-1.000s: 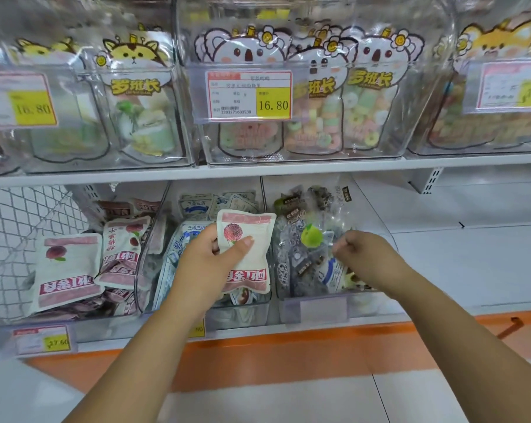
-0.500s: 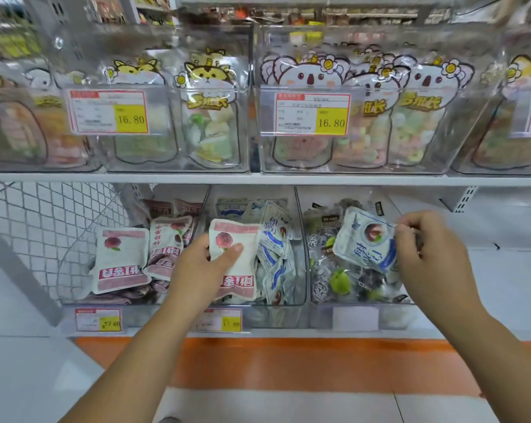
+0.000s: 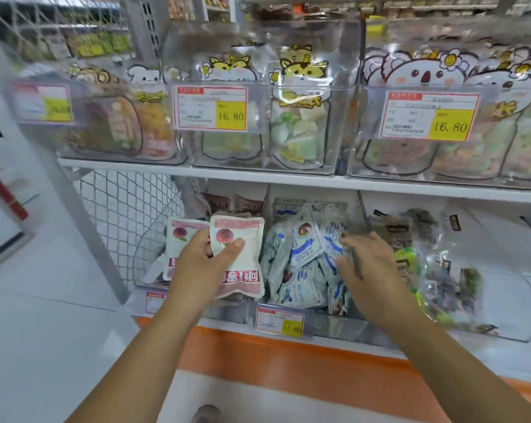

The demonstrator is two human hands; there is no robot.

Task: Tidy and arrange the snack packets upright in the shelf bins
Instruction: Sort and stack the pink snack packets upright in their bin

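My left hand [image 3: 197,270] grips a pink-and-white snack packet [image 3: 242,257], printed side towards me and upside down, in front of the divide between the left bin [image 3: 148,264] and the middle bin [image 3: 331,323]. Another pink-and-white packet [image 3: 181,239] stands in the left bin just behind my fingers. My right hand [image 3: 367,264] hovers over the heap of blue-and-white packets [image 3: 303,270] in the middle bin, fingers spread and touching the top ones, blurred by motion. The right bin [image 3: 517,315] holds dark and green wrapped packets [image 3: 435,270].
Clear bins of animal-shaped candy bags [image 3: 297,117] with 16.80 price tags [image 3: 212,108] fill the shelf above. A wire mesh panel [image 3: 130,215] closes off the left side. A 12.80 price tag [image 3: 279,319] hangs on the middle bin, above an orange base strip [image 3: 319,361].
My right hand lifted a blue-and-white packet out of the right bin and carried it left to the middle bin. My left hand kept hold of the pink packet. The view swung left.
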